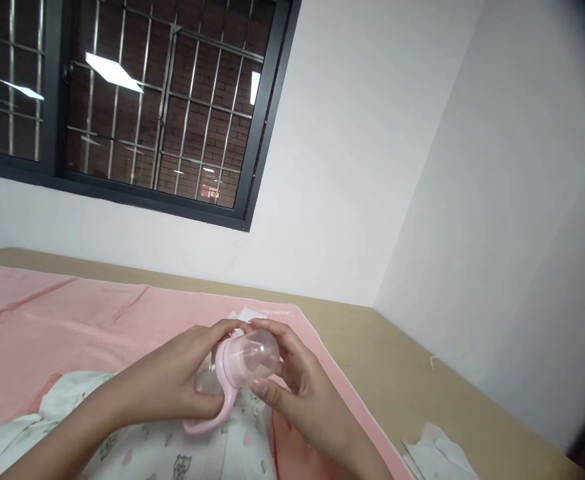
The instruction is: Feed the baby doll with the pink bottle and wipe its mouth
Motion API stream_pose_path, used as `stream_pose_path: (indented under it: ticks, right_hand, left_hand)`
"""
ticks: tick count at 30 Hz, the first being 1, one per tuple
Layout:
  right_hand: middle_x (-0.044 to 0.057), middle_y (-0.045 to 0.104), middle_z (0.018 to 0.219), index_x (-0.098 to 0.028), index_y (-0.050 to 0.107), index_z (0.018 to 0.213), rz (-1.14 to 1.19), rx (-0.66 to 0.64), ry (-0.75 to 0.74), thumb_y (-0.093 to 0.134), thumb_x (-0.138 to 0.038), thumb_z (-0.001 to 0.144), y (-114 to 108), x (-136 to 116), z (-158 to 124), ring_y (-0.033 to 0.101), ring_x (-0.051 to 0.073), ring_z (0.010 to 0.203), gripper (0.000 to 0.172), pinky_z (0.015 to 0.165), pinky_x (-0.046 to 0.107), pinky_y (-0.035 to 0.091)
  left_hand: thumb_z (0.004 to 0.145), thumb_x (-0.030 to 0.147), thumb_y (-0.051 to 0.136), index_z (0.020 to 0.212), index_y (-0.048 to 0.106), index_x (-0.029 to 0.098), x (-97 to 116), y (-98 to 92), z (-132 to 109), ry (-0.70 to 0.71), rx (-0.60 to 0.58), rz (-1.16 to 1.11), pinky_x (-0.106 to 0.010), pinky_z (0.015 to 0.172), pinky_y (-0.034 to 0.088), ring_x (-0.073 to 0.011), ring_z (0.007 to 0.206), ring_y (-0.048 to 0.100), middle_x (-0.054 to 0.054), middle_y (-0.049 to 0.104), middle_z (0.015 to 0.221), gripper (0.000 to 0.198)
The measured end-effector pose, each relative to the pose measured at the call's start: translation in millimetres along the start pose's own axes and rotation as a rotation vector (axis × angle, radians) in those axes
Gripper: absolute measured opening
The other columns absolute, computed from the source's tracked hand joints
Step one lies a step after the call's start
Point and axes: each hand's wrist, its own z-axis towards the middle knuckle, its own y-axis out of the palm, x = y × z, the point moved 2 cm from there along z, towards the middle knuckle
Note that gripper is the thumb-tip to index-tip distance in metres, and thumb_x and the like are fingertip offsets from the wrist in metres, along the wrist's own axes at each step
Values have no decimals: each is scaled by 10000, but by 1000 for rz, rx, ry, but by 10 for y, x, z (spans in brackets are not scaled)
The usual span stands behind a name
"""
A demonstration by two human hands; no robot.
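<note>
Head view: we hold a baby bottle near the lower middle, tilted, with its clear cap pointing towards two o'clock. Our left hand comes in from eight o'clock, its fingers clamped around the bottle body and its thumb lying along the near side, by the pink handle that curves down to seven o'clock. Our right hand comes in from four o'clock, its fingers and thumb bent around the clear cap; its fingertips sit close to the left ones on the bottle's far side. Our hands hide much of the body.

Beneath the bottle, towards seven o'clock, we have a white cloth printed with small figures, bunched across the near side; we cannot tell whether the bottle touches it. Reddish fabric shows beside it, at five o'clock. The pink mat spreads under all this, creased towards ten o'clock. White scraps lie just behind our fingers at twelve o'clock, partly covered by them. The bench runs past the mat's edge at three o'clock, and white papers lie at four. The barred window is at eleven, set in the white wall.
</note>
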Motion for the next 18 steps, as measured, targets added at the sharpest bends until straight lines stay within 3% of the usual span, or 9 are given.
stream_pose_path:
  ticks: [4,8,13,18]
  right_hand:
    - [55,497,1332,-302,555,1222,-158,76,22,741,-372,765,-17,23,22,501,217,1223,498,1022,387,462]
    - [35,532,1290,-316,590,1190,-217,107,69,739,-361,764,-22,83,41,556,203,1138,454,955,358,501]
    - [34,585,1195,-300,646,1105,-198,117,118,775,-386,716,-6,90,48,593,205,1055,419,892,349,526]
    - [48,590,1186,-283,666,1072,-143,125,131,810,-390,668,3,116,64,594,223,1057,442,864,353,541]
  left_hand:
    - [706,235,581,1329,493,293,-34,-22,5,-29,57,156,-366,936,479,-275,1134,565,-29,600,1286,631]
    - [686,215,564,1234,563,278,-23,-40,14,0,29,207,-326,836,490,-240,972,621,-16,670,1122,552]
    - [660,183,539,1088,616,258,9,-71,14,38,-17,205,-283,759,473,-210,873,621,-4,677,1010,441]
    - [654,177,539,1114,618,254,-48,-56,25,55,-32,213,-263,717,460,-195,814,615,2,675,943,473]
